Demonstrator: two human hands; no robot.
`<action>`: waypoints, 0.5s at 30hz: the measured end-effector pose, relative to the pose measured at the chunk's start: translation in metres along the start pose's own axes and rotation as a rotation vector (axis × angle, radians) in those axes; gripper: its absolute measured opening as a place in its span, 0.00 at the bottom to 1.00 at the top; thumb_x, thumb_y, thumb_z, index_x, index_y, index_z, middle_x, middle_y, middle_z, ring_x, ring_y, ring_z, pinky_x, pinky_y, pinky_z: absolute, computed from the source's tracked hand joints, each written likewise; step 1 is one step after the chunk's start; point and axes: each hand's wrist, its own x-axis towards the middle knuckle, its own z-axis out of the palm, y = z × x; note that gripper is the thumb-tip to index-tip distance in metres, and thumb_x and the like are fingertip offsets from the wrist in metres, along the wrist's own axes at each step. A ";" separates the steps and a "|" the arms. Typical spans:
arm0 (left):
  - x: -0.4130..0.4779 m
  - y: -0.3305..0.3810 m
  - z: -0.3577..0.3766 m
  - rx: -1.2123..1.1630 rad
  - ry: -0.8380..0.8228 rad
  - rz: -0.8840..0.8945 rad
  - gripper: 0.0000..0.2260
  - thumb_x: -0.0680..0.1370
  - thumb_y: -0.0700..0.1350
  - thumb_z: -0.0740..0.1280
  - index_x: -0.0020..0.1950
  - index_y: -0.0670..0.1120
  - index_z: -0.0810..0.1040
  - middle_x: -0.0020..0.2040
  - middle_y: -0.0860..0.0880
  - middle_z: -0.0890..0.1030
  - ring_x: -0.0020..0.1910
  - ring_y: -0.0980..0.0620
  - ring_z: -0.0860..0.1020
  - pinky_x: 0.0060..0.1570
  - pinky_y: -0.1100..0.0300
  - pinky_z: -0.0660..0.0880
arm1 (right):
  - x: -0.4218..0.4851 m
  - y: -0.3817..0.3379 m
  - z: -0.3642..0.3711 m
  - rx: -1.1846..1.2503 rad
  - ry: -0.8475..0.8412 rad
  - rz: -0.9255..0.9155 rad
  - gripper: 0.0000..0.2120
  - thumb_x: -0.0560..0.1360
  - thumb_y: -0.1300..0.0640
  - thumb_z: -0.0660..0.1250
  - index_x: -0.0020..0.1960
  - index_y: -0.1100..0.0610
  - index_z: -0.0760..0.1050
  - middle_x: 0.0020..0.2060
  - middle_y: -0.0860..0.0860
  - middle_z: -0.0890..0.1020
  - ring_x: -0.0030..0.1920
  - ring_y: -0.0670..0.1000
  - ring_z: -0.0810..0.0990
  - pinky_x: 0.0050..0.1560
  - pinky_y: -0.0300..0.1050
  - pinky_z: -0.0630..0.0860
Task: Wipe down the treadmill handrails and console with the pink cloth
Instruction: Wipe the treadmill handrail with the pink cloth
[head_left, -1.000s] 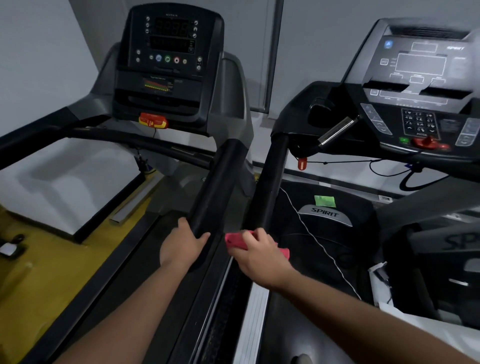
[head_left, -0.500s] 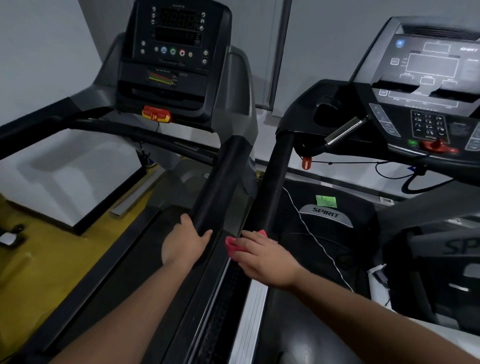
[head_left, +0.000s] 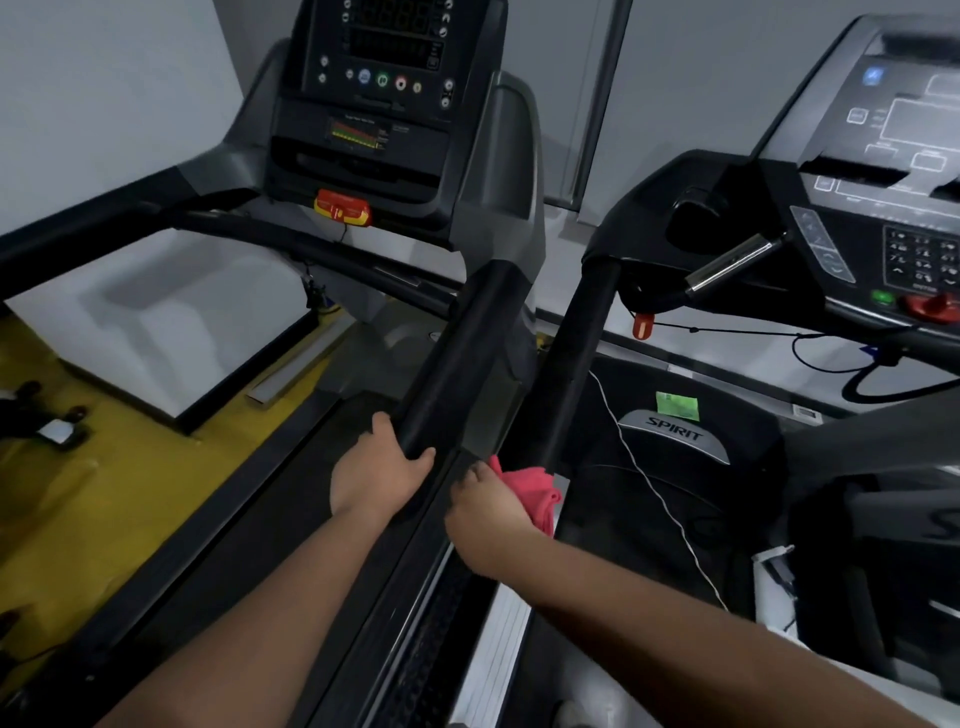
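Two treadmills stand side by side. My left hand (head_left: 375, 470) grips the near end of the left treadmill's black right handrail (head_left: 457, 358). My right hand (head_left: 485, 506) holds the bunched pink cloth (head_left: 535, 493) at the near end of the right treadmill's black left handrail (head_left: 582, 353). The left treadmill's console (head_left: 384, 93) rises at the top centre, with a red and yellow safety key (head_left: 343, 208) below it. The right treadmill's console (head_left: 883, 156) is at the upper right.
A black crossbar (head_left: 311, 249) spans the left treadmill. A thin white cord (head_left: 649, 483) hangs across the right treadmill's motor cover marked SPIRIT (head_left: 672, 428). A yellow floor (head_left: 104, 467) lies at the left, beside a white box (head_left: 156, 322).
My right hand has slid off the right handrail's near end, drawing the pink cloth down and back; more of the cloth shows now. My left hand keeps its grip. The camera has tilted upward slightly.
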 end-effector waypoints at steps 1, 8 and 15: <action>0.000 0.001 -0.001 0.007 0.004 0.001 0.27 0.75 0.62 0.64 0.65 0.45 0.64 0.52 0.45 0.78 0.44 0.47 0.78 0.34 0.57 0.72 | -0.004 0.003 0.008 0.076 0.123 -0.030 0.16 0.77 0.57 0.60 0.63 0.59 0.73 0.59 0.61 0.75 0.59 0.63 0.73 0.65 0.58 0.64; -0.001 0.005 -0.001 0.036 0.020 -0.016 0.26 0.76 0.61 0.64 0.64 0.45 0.64 0.51 0.44 0.77 0.38 0.50 0.72 0.33 0.57 0.69 | -0.020 0.049 0.044 0.817 0.469 -0.003 0.12 0.70 0.50 0.61 0.45 0.53 0.81 0.41 0.49 0.82 0.43 0.50 0.80 0.53 0.43 0.74; -0.002 0.003 0.000 0.038 0.015 -0.007 0.27 0.76 0.61 0.63 0.65 0.44 0.64 0.51 0.44 0.77 0.40 0.48 0.76 0.31 0.57 0.70 | 0.003 0.023 0.006 0.269 0.126 0.172 0.18 0.78 0.53 0.57 0.64 0.60 0.73 0.60 0.60 0.75 0.59 0.61 0.74 0.66 0.55 0.63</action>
